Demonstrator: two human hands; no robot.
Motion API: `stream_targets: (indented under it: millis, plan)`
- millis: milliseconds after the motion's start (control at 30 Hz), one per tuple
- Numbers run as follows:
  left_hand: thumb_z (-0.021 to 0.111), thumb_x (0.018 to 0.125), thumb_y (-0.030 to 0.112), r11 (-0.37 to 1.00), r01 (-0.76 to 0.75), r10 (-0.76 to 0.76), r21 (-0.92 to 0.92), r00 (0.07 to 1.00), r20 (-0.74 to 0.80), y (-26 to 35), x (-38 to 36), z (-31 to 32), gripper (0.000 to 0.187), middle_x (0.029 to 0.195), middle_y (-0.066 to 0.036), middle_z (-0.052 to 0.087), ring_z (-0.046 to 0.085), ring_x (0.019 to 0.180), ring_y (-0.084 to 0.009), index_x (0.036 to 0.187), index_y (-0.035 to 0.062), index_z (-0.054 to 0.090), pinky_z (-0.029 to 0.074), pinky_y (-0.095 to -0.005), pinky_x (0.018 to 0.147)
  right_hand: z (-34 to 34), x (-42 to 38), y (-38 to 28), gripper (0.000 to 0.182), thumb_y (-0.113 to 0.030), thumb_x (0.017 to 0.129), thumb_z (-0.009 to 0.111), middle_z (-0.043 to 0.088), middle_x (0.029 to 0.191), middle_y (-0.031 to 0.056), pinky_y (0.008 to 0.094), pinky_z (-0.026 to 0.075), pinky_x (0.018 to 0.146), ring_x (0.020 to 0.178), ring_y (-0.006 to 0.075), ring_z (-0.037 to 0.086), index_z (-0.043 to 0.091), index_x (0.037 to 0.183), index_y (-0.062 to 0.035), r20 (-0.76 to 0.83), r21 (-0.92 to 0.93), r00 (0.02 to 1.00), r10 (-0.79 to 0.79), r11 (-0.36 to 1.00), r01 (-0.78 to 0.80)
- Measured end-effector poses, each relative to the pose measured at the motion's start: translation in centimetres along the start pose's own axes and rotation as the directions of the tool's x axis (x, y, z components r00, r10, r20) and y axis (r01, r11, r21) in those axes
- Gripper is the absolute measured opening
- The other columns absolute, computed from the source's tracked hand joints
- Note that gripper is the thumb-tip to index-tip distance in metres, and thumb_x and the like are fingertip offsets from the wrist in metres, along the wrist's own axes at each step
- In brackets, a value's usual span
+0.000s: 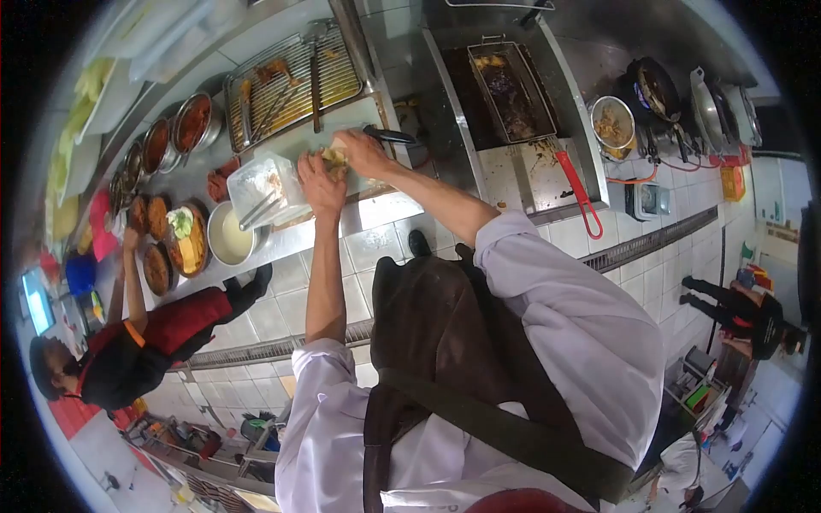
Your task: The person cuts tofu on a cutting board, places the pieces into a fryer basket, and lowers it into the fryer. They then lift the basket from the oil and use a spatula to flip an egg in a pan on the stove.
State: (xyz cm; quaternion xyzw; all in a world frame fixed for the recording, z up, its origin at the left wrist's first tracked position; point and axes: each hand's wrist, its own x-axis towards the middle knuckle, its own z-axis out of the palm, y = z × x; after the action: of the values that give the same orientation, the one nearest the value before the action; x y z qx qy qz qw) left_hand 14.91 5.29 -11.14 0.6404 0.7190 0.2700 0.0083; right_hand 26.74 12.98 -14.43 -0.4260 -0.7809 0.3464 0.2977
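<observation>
Bending both hands over pale, lumpy food at eleven o'clock

Right up at eleven o'clock from the middle of my view, here's the food (333, 160): a small, uneven clump, yellowish with greenish patches, rough on the surface and partly covered by my fingers. It's at the near side of the worktop, just right of a clear plastic container (272, 181). What the clump is made of, I cannot tell.

Now the grip! My left hand (322, 182) comes in from below, fingers bent and slightly apart, their tips at the clump. It's partly open, and whether those fingers close firmly on a piece, I cannot tell. My right hand (363, 154) reaches in from the right, palm down, fingers curled towards the same food and meeting its upper right side. Its fingertips are partly hidden, so how tightly it is closed, I cannot tell either.

Close by, a black-handled knife (389, 134) lies just beyond my right hand, near twelve. Over at ten, the container has a metal utensil leaning in it; at nine, a bowl of creamy liquid (231, 234). Farther out at eleven, a wire rack (338, 75) bears browned pieces and long utensils. Swing round to one o'clock: a wire basket (513, 94) sits over dark liquid. A co-worker (145, 342) stands at eight, an arm stretched towards the bowls.
</observation>
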Motion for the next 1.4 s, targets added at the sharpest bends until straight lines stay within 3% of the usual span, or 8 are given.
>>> stream_targets:
  millis: [300,400,700,867,967,1033,1133,1400]
  plan:
    - [0.058,0.081,0.004,0.656,0.125,-0.030,-0.744,0.990,0.140,3.9,4.4,-2.3,0.032,0.105,-0.014,0.060,0.061,0.086,-0.0196,0.113,0.0032,0.058,0.047,-0.0269,0.073,-4.4,1.4,-1.6,0.027,-0.018,0.086,0.056,0.056,0.105,0.0104,0.0284,0.043,0.076,0.093,0.0118,0.051,0.048,0.102,0.0026,0.247,0.415,0.928,0.280,0.834,-0.362]
    - [0.057,0.083,0.003,0.663,0.060,0.098,-0.746,0.981,0.166,3.6,4.3,-0.2,0.022,0.102,-0.009,0.060,0.059,0.082,-0.0139,0.105,0.0033,0.062,0.047,-0.0250,0.068,-6.3,-0.6,-0.3,0.032,-0.022,0.085,0.059,0.057,0.101,0.0090,0.0288,0.044,0.071,0.088,0.0117,0.052,0.050,0.101,0.0032,0.189,0.625,0.979,0.077,0.760,-0.180]
    - [0.053,0.091,0.013,0.440,0.348,0.007,-0.828,0.920,0.391,12.7,0.5,3.8,0.014,0.078,-0.002,0.061,0.054,0.067,-0.0093,0.093,0.0008,0.060,0.045,-0.0242,0.062,-14.0,-9.6,1.9,0.027,-0.026,0.087,0.057,0.059,0.070,0.0054,0.0275,0.043,0.054,0.062,0.0112,0.055,0.061,0.084,0.0001,0.149,0.603,0.933,0.327,0.718,-0.348]
    - [0.049,0.093,0.018,0.026,0.542,0.051,-0.840,0.838,0.543,15.6,-2.2,5.9,0.019,0.082,-0.005,0.061,0.055,0.066,-0.0116,0.092,0.0007,0.058,0.045,-0.0243,0.060,-17.5,-14.1,4.3,0.026,-0.026,0.087,0.057,0.058,0.069,0.0019,0.0242,0.043,0.055,0.063,0.0085,0.054,0.062,0.082,-0.0012,0.166,0.754,0.908,0.385,0.544,-0.368]
    - [0.050,0.092,0.016,-0.174,0.630,-0.003,-0.757,0.769,0.640,16.6,-2.8,5.8,0.018,0.087,-0.007,0.061,0.055,0.066,-0.0130,0.097,0.0000,0.056,0.044,-0.0243,0.060,-19.5,-14.6,6.8,0.025,-0.024,0.086,0.057,0.063,0.075,0.0088,0.0288,0.047,0.061,0.068,0.0172,0.060,0.063,0.084,0.0007,0.128,0.729,0.849,0.513,0.532,-0.431]
    - [0.051,0.091,0.014,-0.129,0.641,-0.022,-0.756,0.761,0.649,16.0,-3.2,6.3,0.015,0.086,-0.006,0.062,0.057,0.067,-0.0123,0.094,0.0016,0.059,0.044,-0.0233,0.058,-19.9,-13.9,9.6,0.026,-0.022,0.083,0.057,0.065,0.085,0.0177,0.0384,0.049,0.072,0.080,0.0308,0.063,0.063,0.089,0.0027,-0.227,0.088,0.796,0.561,0.826,-0.557]
    - [0.051,0.089,0.009,-0.117,0.666,-0.042,-0.737,0.738,0.674,15.6,-3.9,6.1,0.013,0.086,-0.006,0.061,0.057,0.068,-0.0125,0.097,0.0011,0.059,0.043,-0.0233,0.058,-18.8,-11.7,15.4,0.030,-0.022,0.079,0.058,0.063,0.094,0.0236,0.0447,0.047,0.083,0.090,0.0396,0.060,0.062,0.093,0.0040,-0.291,-0.074,0.666,0.687,0.678,-0.732]
    - [0.050,0.085,0.003,-0.086,0.700,-0.110,-0.709,0.700,0.705,11.4,-6.8,4.5,0.019,0.085,-0.005,0.060,0.056,0.071,-0.0125,0.103,0.0003,0.057,0.043,-0.0235,0.062,-21.0,-6.3,16.5,0.016,-0.012,0.073,0.057,0.064,0.093,0.0202,0.0414,0.049,0.081,0.090,0.0367,0.061,0.066,0.083,-0.0032,-0.345,-0.241,0.686,0.640,0.646,-0.724]
